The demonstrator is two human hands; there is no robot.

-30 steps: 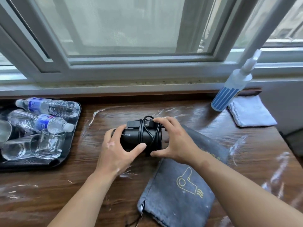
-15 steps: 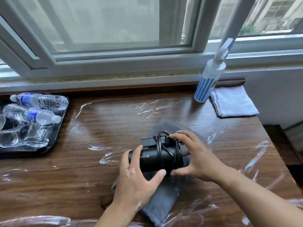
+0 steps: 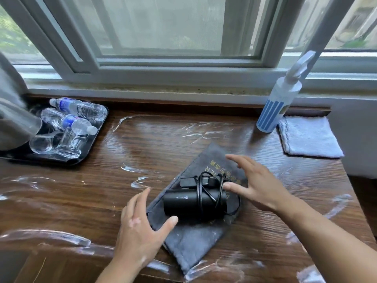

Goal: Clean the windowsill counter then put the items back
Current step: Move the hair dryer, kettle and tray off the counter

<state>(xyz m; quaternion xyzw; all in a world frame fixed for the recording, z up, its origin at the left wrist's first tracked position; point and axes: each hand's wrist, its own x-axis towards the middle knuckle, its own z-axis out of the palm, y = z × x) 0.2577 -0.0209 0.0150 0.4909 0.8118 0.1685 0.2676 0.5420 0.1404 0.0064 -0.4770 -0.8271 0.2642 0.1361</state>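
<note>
A black hair dryer [image 3: 191, 203] with its cord wound round it lies on a grey drawstring pouch [image 3: 195, 237] in the middle of the wet wooden counter [image 3: 81, 201]. My left hand [image 3: 140, 231] hovers at the dryer's left end, fingers spread, thumb near the pouch. To the dryer's right is my right hand [image 3: 255, 182], fingers straight, one fingertip close to the cord; contact is unclear. Neither hand grips anything.
A black tray [image 3: 95, 137] at back left holds two water bottles [image 3: 79, 108] lying down and two glasses [image 3: 71, 142]. A spray bottle [image 3: 279, 101] stands at back right beside a folded white cloth [image 3: 310, 137]. Foam streaks cover the counter. A grey curtain [image 3: 10, 111] hangs far left.
Both hands carried the dryer toward me, set it on the pouch, and have let go, fingers now spread. The view has shifted as well.
</note>
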